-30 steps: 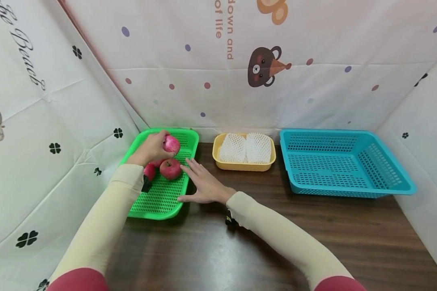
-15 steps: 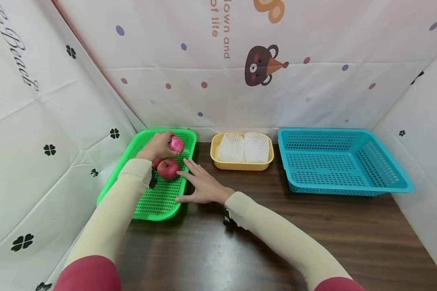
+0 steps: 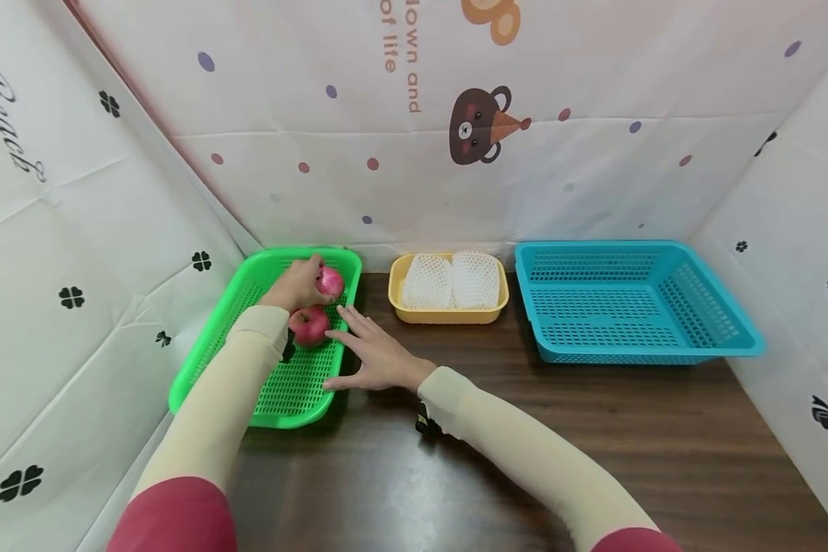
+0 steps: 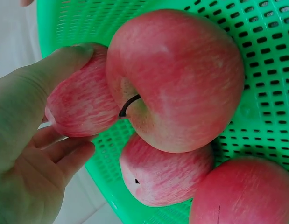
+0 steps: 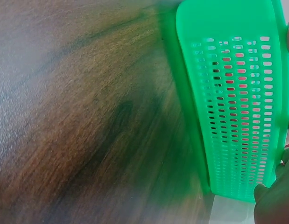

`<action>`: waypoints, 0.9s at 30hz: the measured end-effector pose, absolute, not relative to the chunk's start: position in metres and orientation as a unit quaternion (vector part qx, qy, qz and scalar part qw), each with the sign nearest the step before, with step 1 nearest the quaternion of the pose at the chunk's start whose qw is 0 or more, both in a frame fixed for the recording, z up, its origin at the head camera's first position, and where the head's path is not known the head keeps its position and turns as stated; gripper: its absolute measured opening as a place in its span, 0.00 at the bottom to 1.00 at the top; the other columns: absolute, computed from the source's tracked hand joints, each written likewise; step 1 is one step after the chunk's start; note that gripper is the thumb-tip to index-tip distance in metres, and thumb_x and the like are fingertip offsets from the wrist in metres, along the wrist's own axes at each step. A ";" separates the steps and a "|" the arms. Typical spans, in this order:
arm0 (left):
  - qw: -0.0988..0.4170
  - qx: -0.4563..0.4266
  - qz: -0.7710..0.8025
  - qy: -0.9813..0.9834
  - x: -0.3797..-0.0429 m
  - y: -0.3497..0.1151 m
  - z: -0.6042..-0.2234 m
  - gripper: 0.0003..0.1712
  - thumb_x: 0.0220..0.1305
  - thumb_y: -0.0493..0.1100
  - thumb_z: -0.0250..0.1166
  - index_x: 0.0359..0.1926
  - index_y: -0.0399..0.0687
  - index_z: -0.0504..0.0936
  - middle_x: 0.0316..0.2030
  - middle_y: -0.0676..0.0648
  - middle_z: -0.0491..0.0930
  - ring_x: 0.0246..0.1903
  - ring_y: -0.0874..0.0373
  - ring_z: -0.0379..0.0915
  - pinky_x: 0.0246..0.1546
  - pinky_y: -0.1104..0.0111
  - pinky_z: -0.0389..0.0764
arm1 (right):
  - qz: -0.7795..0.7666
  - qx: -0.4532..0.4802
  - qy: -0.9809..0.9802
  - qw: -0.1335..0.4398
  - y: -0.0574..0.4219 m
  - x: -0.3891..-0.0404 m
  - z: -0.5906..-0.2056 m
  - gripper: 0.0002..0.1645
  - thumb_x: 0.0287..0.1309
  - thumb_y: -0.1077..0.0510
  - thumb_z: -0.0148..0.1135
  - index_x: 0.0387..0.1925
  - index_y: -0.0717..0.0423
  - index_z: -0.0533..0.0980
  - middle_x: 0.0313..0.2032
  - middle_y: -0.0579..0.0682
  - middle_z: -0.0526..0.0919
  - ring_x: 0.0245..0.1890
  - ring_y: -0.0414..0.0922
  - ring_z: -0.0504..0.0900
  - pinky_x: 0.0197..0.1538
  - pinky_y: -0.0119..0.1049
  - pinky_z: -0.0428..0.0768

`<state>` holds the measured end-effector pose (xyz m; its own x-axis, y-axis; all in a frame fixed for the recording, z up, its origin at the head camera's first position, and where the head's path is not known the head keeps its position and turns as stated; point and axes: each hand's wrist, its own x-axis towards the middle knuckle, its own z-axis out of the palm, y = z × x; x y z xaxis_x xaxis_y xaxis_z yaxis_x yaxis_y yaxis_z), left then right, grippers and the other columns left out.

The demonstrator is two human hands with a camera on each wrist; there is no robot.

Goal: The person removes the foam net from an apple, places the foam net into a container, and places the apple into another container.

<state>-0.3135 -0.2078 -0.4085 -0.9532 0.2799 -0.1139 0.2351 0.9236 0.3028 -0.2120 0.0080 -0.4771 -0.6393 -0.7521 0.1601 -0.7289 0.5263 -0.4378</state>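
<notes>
In the head view, my left hand (image 3: 295, 285) grips a pink-red apple (image 3: 330, 283) near the back right of the green basket (image 3: 286, 421). The left wrist view shows thumb on one side of that apple (image 4: 83, 98) and fingers on the other. Against it sits a large red apple (image 4: 181, 79) with a dark stem. Below lie a paler striped apple (image 4: 163, 175) and a redder one (image 4: 247, 196), partly cut off. My right hand (image 3: 379, 356), fingers spread, is at the basket's right rim. Only its fingertips show in the right wrist view, beside the basket's slotted wall (image 5: 237, 107).
A small yellow tray (image 3: 448, 316) holding white foam net sleeves (image 3: 474, 280) stands at the back middle. Right of it is a blue slotted basket (image 3: 593, 356). Printed white cloth (image 3: 283, 184) hangs behind the brown wooden table (image 3: 497, 475).
My left hand has shifted rightward within the green basket with the apple, then slightly lower. The right hand stays at the rim. The head view has turned a little to the right.
</notes>
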 end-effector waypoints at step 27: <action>0.102 0.138 0.110 0.979 -0.322 -0.212 -0.424 0.36 0.55 0.46 0.80 0.59 0.32 0.78 0.51 0.32 0.80 0.50 0.39 0.79 0.48 0.48 0.82 | -0.240 -0.423 0.873 0.031 0.010 -0.211 -0.476 0.56 0.57 0.22 0.60 0.78 0.46 0.63 0.82 0.48 0.33 0.81 0.48 0.32 0.79 0.47 0.42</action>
<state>-0.3218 -0.2124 -0.4236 -0.9412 0.2925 -0.1693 0.2475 0.9376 0.2440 -0.2114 0.0104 -0.4761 -0.6405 -0.7533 0.1495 -0.7237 0.5269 -0.4456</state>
